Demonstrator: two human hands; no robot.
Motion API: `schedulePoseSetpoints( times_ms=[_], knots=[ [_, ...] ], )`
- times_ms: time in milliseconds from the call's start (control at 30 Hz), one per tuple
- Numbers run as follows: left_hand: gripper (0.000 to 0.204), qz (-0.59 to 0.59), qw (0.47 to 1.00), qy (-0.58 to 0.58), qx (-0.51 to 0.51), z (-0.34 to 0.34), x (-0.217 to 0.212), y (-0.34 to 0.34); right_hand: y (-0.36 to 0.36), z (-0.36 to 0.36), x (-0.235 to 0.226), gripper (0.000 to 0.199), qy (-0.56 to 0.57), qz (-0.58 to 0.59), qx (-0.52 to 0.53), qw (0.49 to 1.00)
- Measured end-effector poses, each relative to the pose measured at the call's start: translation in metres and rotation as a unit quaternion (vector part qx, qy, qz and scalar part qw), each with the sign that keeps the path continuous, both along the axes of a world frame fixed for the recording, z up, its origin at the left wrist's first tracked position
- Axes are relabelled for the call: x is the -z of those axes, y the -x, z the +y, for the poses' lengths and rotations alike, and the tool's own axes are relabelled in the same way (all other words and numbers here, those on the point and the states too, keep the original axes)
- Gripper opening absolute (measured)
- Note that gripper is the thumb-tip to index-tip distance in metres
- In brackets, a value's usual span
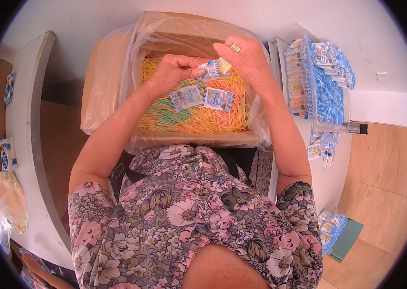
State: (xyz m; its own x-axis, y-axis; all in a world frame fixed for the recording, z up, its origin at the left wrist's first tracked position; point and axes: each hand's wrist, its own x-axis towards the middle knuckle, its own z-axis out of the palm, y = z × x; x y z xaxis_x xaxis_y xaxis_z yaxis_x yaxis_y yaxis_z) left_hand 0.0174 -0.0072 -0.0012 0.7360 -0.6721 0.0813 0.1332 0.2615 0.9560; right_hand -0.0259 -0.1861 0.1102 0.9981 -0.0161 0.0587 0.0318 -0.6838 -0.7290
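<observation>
Packet [210, 72] sits pinched by its left side between thumb and fingers of the left hand [172, 73], while the right hand [248, 59] clamps pale-yellow sticks [223, 66], lower ends at the packet's right side, above loose coloured sticks [203, 123].

cardboard carton [198, 139] of coloured sticks [203, 119]

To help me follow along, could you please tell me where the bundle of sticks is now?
In the head view, the bundle of sticks is in the right hand, over the cardboard box, at the right end of the left hand's packet.
</observation>
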Motion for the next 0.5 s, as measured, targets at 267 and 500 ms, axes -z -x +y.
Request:
schedulePoseSetpoints(
  times_ms=[267,500],
  knots=[
    [0.024,0.028,0.999,-0.016,0.002,0.006,-0.003,-0.002,0.011,0.015,-0.011,0.027,-0.004,-0.116,-0.021,0.993],
    [0.029,-0.110,0.990,-0.080,0.033,-0.011,-0.013,0.005,0.054,0.007,0.042,0.019,0.018,-0.134,0.032,0.990]
  ],
)
